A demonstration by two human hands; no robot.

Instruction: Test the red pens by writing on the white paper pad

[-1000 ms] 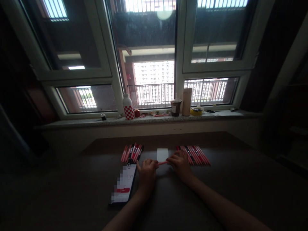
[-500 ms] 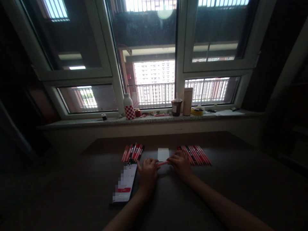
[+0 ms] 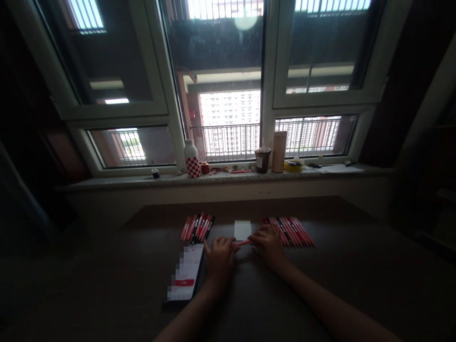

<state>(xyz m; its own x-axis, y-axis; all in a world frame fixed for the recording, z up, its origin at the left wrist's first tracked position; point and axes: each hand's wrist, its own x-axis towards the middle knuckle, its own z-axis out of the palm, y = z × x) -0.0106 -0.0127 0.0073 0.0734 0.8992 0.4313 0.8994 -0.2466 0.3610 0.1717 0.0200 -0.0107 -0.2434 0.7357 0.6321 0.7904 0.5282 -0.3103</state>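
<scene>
Apartment room: cluttered windowsill (image 3: 228,177)

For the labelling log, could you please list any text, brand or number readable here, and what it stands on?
None can be read.
Black phone beside the left hand: screen blurred out.
Brown drink cup on the stone windowsill: label too small.
Pink pen in both hands: no legible print.

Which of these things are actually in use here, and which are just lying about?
In use: pink pen held between left hand and right hand; left pens; right pens; white card.
Lying about: phone; checked bottle, cup, flask on the sill.
</scene>
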